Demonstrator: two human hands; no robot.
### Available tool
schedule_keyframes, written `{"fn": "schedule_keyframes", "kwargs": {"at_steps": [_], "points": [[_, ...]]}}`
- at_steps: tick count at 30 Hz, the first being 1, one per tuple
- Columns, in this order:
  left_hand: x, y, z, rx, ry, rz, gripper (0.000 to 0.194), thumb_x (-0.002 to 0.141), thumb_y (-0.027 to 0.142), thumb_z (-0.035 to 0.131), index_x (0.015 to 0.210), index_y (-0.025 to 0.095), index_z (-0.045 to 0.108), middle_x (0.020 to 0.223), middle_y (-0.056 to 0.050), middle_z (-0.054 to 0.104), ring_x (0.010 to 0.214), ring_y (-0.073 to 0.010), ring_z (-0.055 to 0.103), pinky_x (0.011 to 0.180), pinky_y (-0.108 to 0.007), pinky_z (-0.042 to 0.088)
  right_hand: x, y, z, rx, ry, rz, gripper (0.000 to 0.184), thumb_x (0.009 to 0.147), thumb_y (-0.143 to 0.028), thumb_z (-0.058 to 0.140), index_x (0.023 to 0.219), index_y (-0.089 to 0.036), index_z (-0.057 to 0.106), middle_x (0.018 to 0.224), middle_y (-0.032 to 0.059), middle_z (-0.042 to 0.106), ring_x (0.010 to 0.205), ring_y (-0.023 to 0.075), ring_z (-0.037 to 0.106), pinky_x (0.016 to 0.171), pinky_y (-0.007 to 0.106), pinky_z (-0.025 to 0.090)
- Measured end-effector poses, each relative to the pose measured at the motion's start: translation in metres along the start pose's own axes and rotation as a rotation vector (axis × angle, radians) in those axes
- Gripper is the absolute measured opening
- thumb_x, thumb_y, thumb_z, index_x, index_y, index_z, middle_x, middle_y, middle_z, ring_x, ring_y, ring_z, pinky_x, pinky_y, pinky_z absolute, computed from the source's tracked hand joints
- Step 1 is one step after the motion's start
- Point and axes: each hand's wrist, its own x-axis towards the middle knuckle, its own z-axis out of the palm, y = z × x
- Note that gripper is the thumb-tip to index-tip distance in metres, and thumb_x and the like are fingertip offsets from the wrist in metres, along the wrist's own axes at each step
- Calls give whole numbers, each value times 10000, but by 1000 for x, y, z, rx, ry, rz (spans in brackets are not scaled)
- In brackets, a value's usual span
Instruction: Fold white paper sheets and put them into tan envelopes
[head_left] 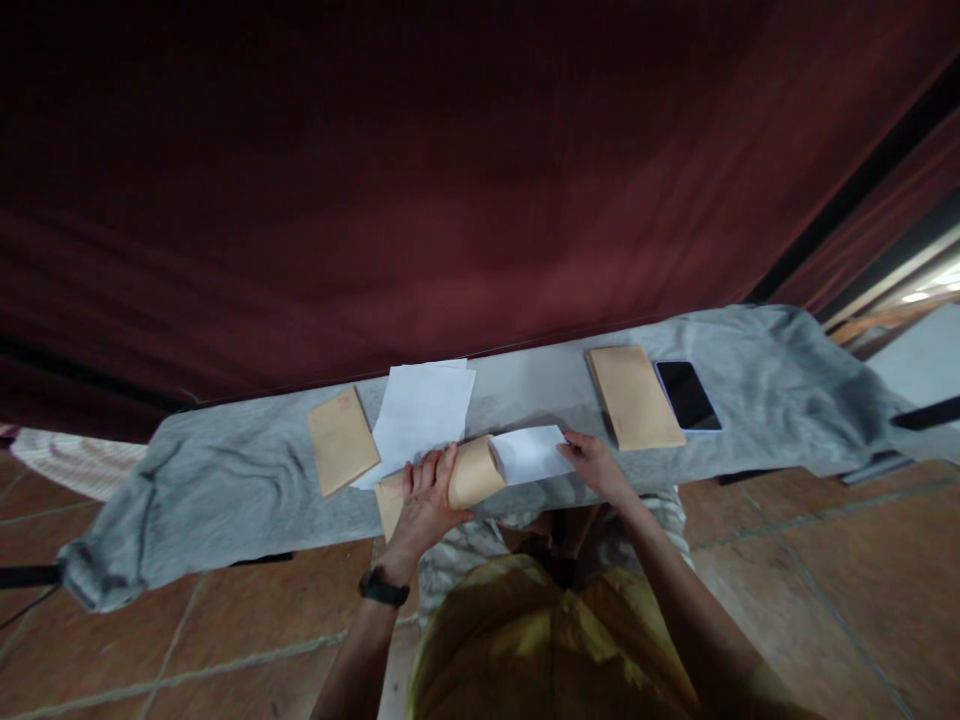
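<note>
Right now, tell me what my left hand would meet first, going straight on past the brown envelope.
Most likely the white sheets, just beyond the brown envelope under the left hand; brushing or clearing them is hard to judge.

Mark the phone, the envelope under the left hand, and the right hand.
Phone (688,396): head view, middle of its dark screen.
Envelope (475,475): head view, bulging part near its open end.
Right hand (595,465): head view, back of the hand.
</note>
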Motion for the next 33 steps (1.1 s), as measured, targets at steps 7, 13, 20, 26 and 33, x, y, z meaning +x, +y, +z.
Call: {"fn": "schedule_keyframes", "kwargs": {"at_steps": [7, 13, 20, 26, 33], "points": [[3, 4, -4, 6, 8, 28, 1215, 657, 371, 843, 1607, 234, 98, 1471, -180, 444, 1401, -387, 393, 1187, -629, 164, 5, -12, 4, 47, -54, 22, 191, 785, -336, 535, 683, -209, 634, 579, -24, 570, 566, 151, 524, 548, 249, 343], [11, 17, -16, -3, 52, 54, 1211, 660, 363, 840, 1609, 231, 99, 1506, -175, 416, 1419, -390, 368, 1199, -618, 145, -5, -29, 29, 103, 45, 64, 255, 850, -388, 546, 728, -201, 669, 651, 0, 626, 617, 163, 579, 590, 256, 407], [23, 43, -25, -28, 77, 138, 1180, 664, 341, 830, 1604, 220, 126, 1485, -173, 439, 1415, -386, 380, 1201, -601, 158, -18, -55, 51, 134, 109, -67, 174, 867, -272, 576, 805, -226, 732, 1055, 62, 712, 931, 183, 676, 826, 260, 503], [28, 52, -22, -46, 86, 177, 1127, 686, 311, 795, 1598, 215, 140, 1495, -183, 426, 1430, -391, 362, 1206, -588, 148, -22, -63, 52, 95, 97, -7, 204, 877, -217, 547, 768, -244, 718, 934, 36, 718, 806, 167, 663, 751, 247, 492], [31, 55, -25, -40, 80, 203, 1079, 707, 310, 772, 1593, 203, 164, 1490, -191, 428, 1435, -386, 357, 1209, -590, 148, -27, -64, 43, 75, 158, 57, 121, 858, -261, 572, 798, -235, 673, 887, 46, 717, 771, 174, 650, 720, 254, 469]]}}
